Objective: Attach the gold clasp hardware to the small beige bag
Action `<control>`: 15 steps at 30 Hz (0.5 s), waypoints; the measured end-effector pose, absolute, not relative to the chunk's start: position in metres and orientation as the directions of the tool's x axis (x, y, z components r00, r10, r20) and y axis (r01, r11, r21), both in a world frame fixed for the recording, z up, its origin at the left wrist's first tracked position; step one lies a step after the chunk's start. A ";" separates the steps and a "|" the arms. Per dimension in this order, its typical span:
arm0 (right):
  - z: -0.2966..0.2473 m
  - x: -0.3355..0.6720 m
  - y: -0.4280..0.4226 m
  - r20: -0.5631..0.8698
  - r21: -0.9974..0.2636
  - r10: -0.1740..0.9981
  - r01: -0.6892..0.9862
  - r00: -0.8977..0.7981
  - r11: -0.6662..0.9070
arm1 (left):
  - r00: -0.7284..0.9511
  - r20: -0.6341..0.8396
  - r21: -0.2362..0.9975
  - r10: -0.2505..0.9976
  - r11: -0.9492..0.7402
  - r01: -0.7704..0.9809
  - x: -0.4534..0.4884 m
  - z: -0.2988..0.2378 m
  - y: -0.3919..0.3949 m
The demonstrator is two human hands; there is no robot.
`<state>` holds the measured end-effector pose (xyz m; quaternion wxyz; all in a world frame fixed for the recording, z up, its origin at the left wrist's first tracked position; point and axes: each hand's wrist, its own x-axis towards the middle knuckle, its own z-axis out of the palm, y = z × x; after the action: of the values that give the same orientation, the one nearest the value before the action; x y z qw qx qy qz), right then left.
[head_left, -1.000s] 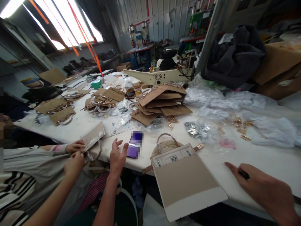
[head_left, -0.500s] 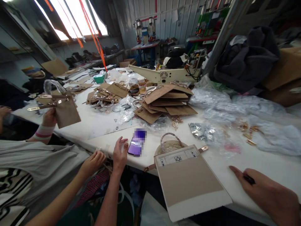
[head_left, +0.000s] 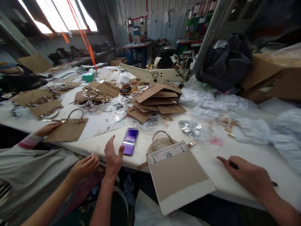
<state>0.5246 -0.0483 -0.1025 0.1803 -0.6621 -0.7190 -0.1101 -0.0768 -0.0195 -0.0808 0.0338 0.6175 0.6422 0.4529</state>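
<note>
The bench point(head_left: 235, 157) has a smooth, matt white top, and the flat bag panel point(head_left: 178, 175) lying on it looks like matt tan card or leatherette with a white band and small shiny metal fittings, its handle point(head_left: 162, 141) of rough woven straw. The phone point(head_left: 129, 142) beside the left hand point(head_left: 113, 157) is glossy glass. Farther back, the stacked panels point(head_left: 160, 100) are matt brown, the bags point(head_left: 211, 103) crinkled clear glossy plastic, and the dark garment point(head_left: 225, 62) soft cloth.

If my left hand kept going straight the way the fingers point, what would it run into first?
Most likely the phone: the left hand is open, fingers aimed up and away across the table edge, and the phone lies just beyond the fingertips, slightly to the right. Depth is hard to judge.
</note>
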 end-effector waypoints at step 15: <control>-0.115 0.510 -0.034 0.554 -0.264 0.821 0.907 -0.136 0.329 | -0.282 0.494 0.657 0.822 -0.140 0.741 -0.115 -0.080 -0.073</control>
<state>0.5105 -0.0338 -0.1147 0.3175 -0.5754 -0.7507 -0.0674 -0.1152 -0.0731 -0.0801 0.0441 0.5975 0.6542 0.4617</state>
